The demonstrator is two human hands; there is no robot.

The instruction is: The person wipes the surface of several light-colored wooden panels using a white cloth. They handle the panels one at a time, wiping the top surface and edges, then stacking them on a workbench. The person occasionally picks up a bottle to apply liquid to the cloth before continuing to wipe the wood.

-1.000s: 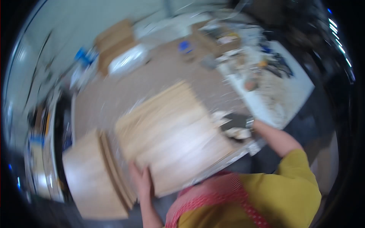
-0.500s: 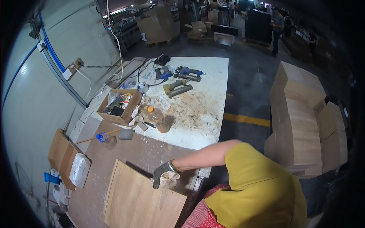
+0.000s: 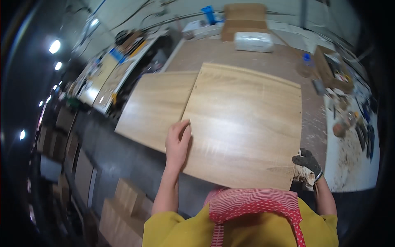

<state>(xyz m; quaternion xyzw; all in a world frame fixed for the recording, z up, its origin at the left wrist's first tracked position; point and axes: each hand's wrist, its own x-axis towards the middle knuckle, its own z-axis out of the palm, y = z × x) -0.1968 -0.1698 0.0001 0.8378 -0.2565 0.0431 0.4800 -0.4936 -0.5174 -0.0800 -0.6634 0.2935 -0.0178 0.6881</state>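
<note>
A wide light-wood panel [image 3: 247,123] lies in front of me on the brown-topped workbench [image 3: 284,61]. At its left edge is my bare left hand [image 3: 177,142], fingers curled over the edge and closed on it. My right hand [image 3: 308,161], in a dark glove, is down by the panel's lower right edge. Bunched in that hand is a crumpled pale cloth [image 3: 303,175], partly hidden under the fingers. A second wooden panel [image 3: 158,105] shows to the left, next to the first one.
A wrapped white packet [image 3: 253,42] and an open cardboard box [image 3: 245,20] sit at the bench's far side. To the right are a blue-capped bottle [image 3: 305,64], a box of odds and ends [image 3: 334,70] and nail guns [image 3: 366,131]. Wooden pieces [image 3: 127,214] stand at lower left.
My view has swung left, so the bench appears turned. My left hand is now visible at the panel's left edge. The gloved right hand still holds the cloth by the panel.
</note>
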